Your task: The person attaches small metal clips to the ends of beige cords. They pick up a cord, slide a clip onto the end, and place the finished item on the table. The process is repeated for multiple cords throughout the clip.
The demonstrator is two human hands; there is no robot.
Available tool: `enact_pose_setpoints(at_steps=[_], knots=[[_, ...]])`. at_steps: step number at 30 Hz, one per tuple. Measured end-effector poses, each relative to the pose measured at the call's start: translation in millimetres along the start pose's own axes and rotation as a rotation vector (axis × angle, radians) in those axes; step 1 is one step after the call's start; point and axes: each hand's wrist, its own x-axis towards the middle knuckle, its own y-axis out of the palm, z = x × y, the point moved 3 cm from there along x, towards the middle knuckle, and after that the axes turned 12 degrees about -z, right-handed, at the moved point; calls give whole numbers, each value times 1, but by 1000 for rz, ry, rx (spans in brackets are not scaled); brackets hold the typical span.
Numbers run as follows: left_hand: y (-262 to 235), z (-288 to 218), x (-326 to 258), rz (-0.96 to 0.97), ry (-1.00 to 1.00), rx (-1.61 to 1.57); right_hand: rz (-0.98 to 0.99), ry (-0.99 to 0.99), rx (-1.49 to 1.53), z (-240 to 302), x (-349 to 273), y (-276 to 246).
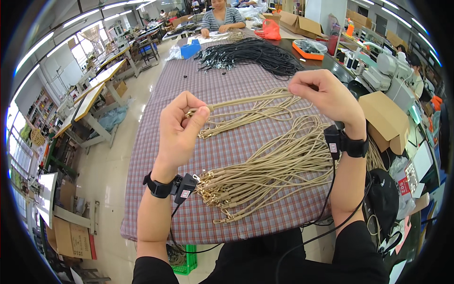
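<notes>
A tan cord lanyard [250, 100] is stretched between my two hands above the table. My left hand [182, 125] is closed on its metal-clasp end, with thumb and forefinger pinched together. At the other end, my right hand [328, 97] pinches the cord. Below it, a small bunch of similar tan lanyards [246, 118] lies on the checked cloth [161, 109]. Nearer me spreads a bigger pile of tan lanyards [283, 163], its gold-coloured metal hooks [213, 191] gathered at the left end.
A heap of black cords [255, 54] lies farther up the table, by a blue box [190, 49] and a red bag [268, 29]. Across the far end sits another person [222, 20]. An open cardboard box [385, 120] and a black bag [382, 196] stand at the right.
</notes>
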Motion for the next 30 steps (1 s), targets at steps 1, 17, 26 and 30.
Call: enact_pose_setpoints(at_steps=[1, 17, 26, 30], knots=[[3, 0, -1, -4, -1, 25, 25, 20, -21, -5, 0, -4], [29, 15, -30, 958, -52, 977, 283, 128, -245, 1, -4, 28], [-16, 115, -13, 434, -3, 1142, 316, -13, -369, 11, -13, 61], [-15, 132, -17, 541, -159, 1250, 348, -146, -397, 5, -24, 85]])
